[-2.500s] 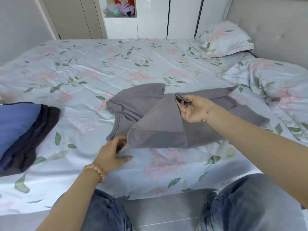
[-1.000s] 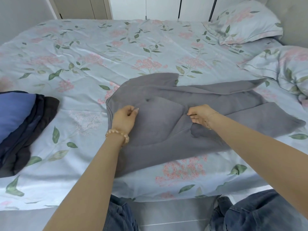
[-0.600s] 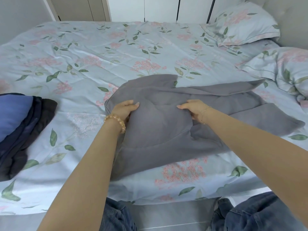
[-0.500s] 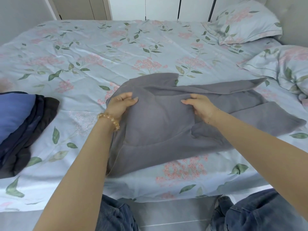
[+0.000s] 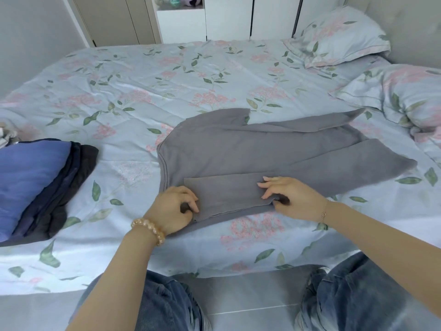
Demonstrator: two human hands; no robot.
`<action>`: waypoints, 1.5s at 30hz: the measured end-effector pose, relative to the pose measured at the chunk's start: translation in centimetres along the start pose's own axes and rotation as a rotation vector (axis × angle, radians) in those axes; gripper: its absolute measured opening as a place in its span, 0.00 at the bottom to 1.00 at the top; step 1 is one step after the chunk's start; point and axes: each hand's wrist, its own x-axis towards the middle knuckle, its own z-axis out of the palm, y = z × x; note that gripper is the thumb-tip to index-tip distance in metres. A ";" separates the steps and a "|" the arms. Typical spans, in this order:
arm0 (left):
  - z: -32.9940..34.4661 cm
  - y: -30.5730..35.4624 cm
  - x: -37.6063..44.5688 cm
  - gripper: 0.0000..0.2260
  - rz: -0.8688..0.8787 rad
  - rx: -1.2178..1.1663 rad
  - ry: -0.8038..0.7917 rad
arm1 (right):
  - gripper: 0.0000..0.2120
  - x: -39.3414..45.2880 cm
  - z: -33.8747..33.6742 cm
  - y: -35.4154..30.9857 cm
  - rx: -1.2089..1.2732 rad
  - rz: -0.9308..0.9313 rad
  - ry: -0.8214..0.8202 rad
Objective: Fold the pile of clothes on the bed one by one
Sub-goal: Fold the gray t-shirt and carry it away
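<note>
Both hands moved to near edge: left hand & right hand pinch grey garment; no writing.

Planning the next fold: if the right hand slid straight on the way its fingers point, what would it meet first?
The right hand points left along the grey shirt; it would likely meet the left hand first.

Soft, even daylight fills the room; shadows stay faint, no glare. Wide-angle distortion bends the frame edges, and the jeans blur slightly.
</note>
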 end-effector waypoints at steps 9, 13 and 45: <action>4.3 3.7 3.1 0.27 -0.015 0.155 0.043 | 0.36 2.7 2.2 -2.6 -0.310 0.086 -0.154; 6.5 3.4 4.2 0.30 -0.233 0.436 -0.292 | 0.36 2.7 4.0 -2.2 -0.351 0.161 -0.211; 6.2 7.1 36.0 0.10 0.000 0.105 0.154 | 0.13 7.2 -15.3 31.7 -0.563 0.828 0.330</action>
